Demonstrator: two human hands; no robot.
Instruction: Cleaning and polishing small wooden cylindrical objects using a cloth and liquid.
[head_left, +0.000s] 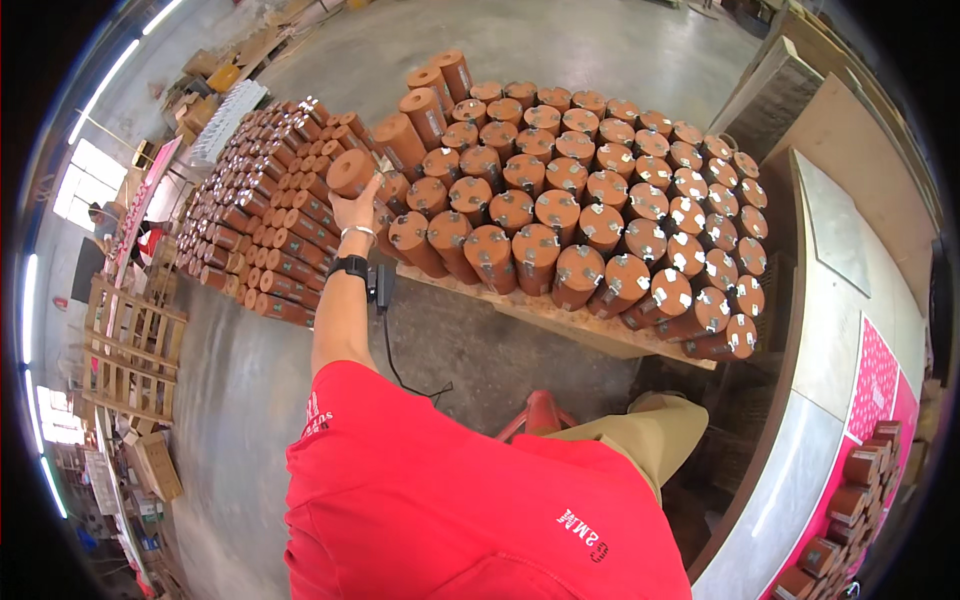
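At the left end of the wooden table point(570, 318), my left hand point(354, 210) is closed round a thick reddish-brown cylinder point(350, 170). A dark hole shows in the middle of its end face. A black strap with a small box point(378, 286) and a cable is on that wrist. Just right of the hand, similar brown cylinders point(535, 245) stand packed in rows, with silvery patches on their tops. Several without these patches point(400, 140) stand or lean at the table's far left corner. My right hand is out of view.
Left of my hand, a large stack of brown cylinders point(300, 245) lies on its side. Wooden pallets point(130, 340) stand farther left. On the right is a pale-topped bench point(800, 430) with a pink sheet point(873, 380) and more cylinders. A red stool point(540, 410) shows beside my leg.
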